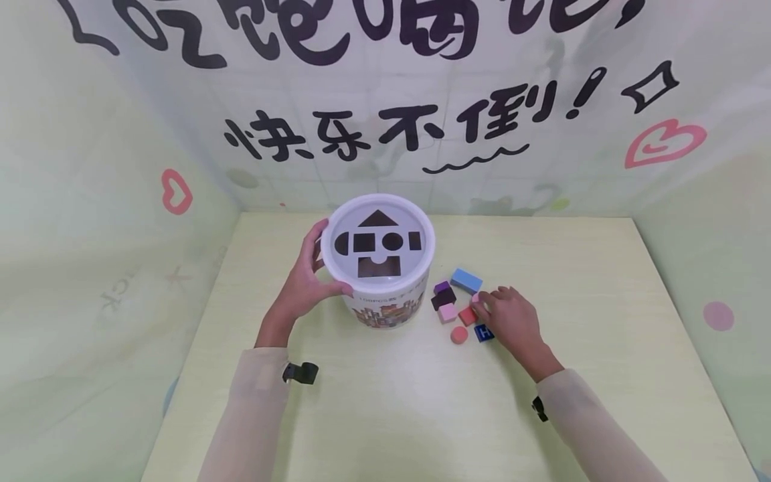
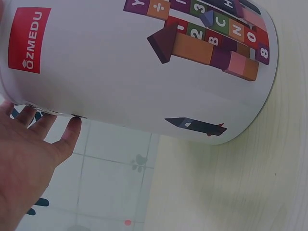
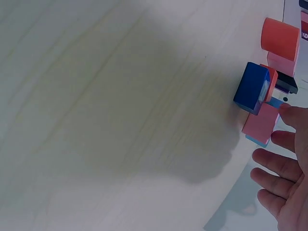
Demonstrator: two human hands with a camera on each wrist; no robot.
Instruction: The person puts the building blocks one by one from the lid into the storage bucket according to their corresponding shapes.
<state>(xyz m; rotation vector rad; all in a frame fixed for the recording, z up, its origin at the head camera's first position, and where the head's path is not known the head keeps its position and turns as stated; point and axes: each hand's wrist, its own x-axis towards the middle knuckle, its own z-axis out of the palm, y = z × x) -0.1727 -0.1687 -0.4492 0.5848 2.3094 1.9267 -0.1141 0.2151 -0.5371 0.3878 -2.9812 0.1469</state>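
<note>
A white bucket (image 1: 388, 308) with printed block pictures stands upright, its lid (image 1: 415, 268) cut with shaped holes. My left hand (image 1: 304, 284) grips it at the lid's left rim, thumb in front and fingers round the side. To the right, my right hand (image 1: 512, 321) pinches a pink block (image 3: 261, 124) between thumb and index finger, the other fingers loosely bent. Close about that hand lie a blue oblong block (image 1: 466, 280), a red block (image 1: 468, 315), a dark blue block with a letter H (image 1: 484, 333) and an orange-red cylinder (image 1: 459, 335).
Beside the bucket are another pink block (image 1: 447, 312), a dark block (image 1: 444, 298) and a purple block (image 1: 442, 287). All stand on a pale wood-grain table (image 1: 385, 415). A printed backdrop (image 1: 385, 87) with writing rises behind the table and along both sides.
</note>
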